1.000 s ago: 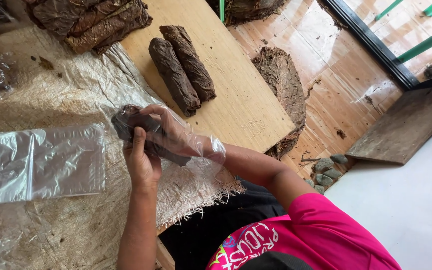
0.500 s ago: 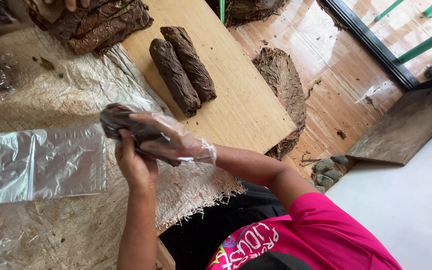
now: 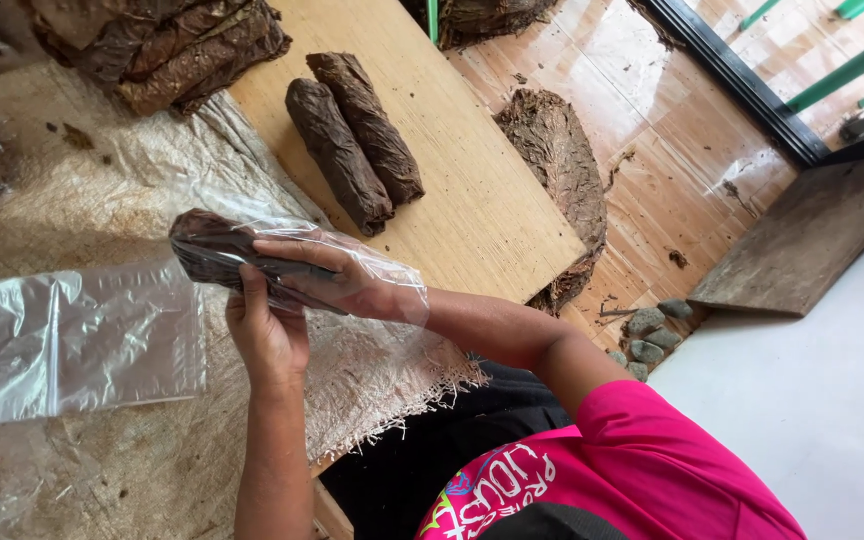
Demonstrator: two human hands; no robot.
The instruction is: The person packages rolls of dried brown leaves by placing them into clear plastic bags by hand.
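Head view, looking down: a person in a pink shirt works at a tabletop covered with pale woven cloth [image 3: 372, 375]. The right hand [image 3: 337, 285], wrapped in a clear plastic sleeve [image 3: 397, 278], has its grip clamped on a dark rolled leaf bundle [image 3: 214, 250] held just above the cloth. The left hand [image 3: 267, 335] closes on the bundle from below. A flat clear bag [image 3: 72, 340] lies beside them. Two similar rolls [image 3: 352, 135] rest on a wooden board [image 3: 482, 210]. The step in hand looks like sleeving the bundle in plastic. Carrying on calls for a steady hold while the film slides along.
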